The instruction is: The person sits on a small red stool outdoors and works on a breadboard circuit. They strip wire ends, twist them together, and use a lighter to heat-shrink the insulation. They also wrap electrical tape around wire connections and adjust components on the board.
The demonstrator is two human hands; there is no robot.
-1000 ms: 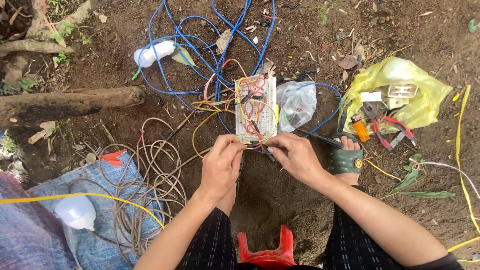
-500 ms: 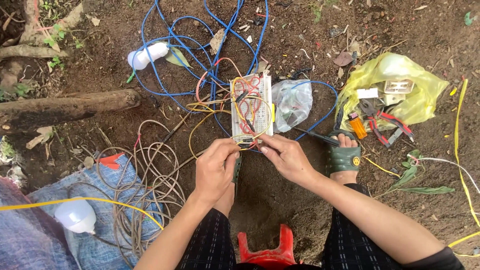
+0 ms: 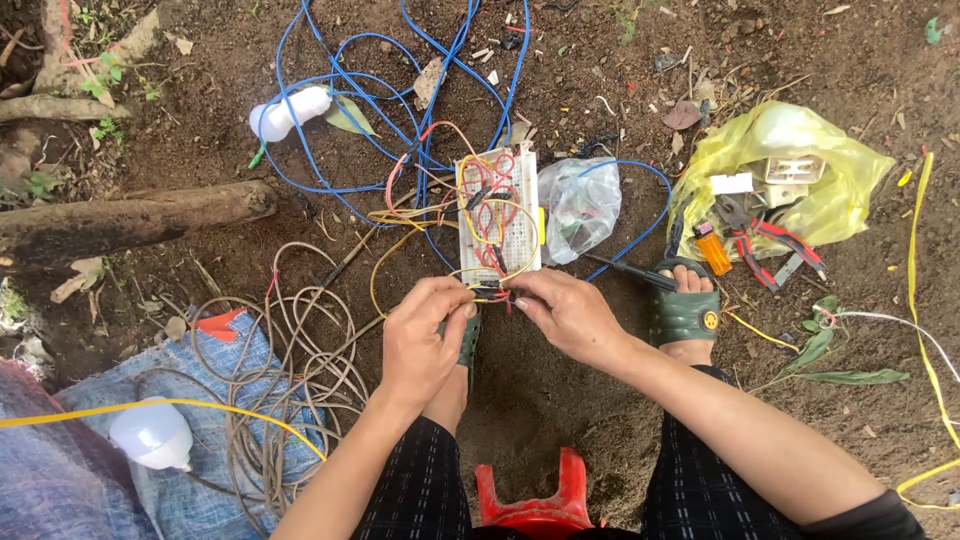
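Observation:
A white breadboard with red, yellow and orange jumper wires lies on the bare soil in front of me. My left hand and my right hand meet at its near edge, fingertips pinching small wire ends between them. Blue cable loops away from the board toward the top of the view. A white bulb lies at the upper left among the blue loops.
A clear plastic bag sits right of the board. A yellow bag holds pliers and small parts. A log lies left, a coil of grey cable and another white bulb on blue cloth. A red stool stands between my legs.
Both hands have stayed at the board's near edge, fingers shifting slightly on the wire ends. The view has drifted a little.

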